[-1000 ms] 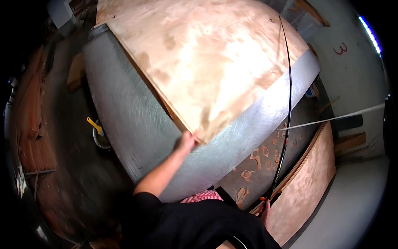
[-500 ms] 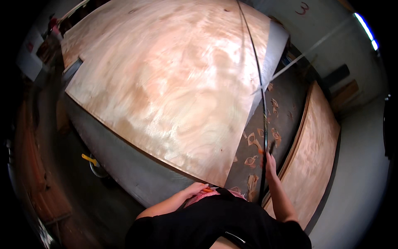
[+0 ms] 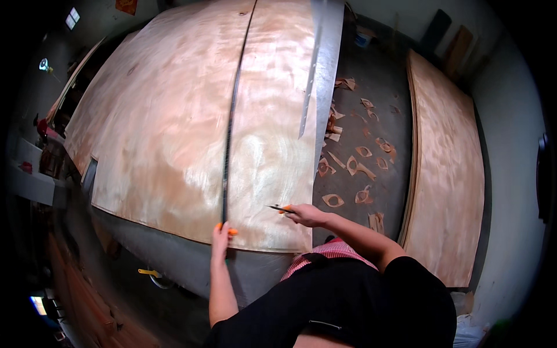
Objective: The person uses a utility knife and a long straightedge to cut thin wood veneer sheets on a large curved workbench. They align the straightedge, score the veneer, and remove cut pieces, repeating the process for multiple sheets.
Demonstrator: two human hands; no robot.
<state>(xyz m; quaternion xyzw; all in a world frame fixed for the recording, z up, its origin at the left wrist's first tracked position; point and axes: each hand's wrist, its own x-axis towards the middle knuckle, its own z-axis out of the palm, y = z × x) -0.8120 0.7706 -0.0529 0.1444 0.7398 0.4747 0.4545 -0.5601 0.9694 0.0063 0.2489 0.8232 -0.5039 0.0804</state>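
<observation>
A broad sheet of pale wood veneer (image 3: 168, 133) lies on a grey table (image 3: 156, 238). Across it runs a long, thin dark strip (image 3: 233, 110), like a straightedge. At the sheet's near edge my left hand (image 3: 220, 236) is closed on the strip's near end, orange covers showing on its fingertips. Right of the strip, over the veneer, my right hand (image 3: 306, 215) grips a small knife (image 3: 275, 207). The knife's dark pointed tip faces left toward the strip. Orange shows at these fingers too. Whether the tip touches the veneer I cannot tell.
A stack of veneer sheets (image 3: 444, 174) stands at the right by the wall. Cut veneer scraps (image 3: 352, 165) litter the floor between it and the table. A pale translucent strip (image 3: 309, 87) hangs over the sheet's right side. A yellow-handled tool (image 3: 149, 272) is low at the left.
The dark strip has moved from the sheet's right edge onto the veneer. My left hand has come up to its near end; my right hand has left it and holds the knife above the sheet.
</observation>
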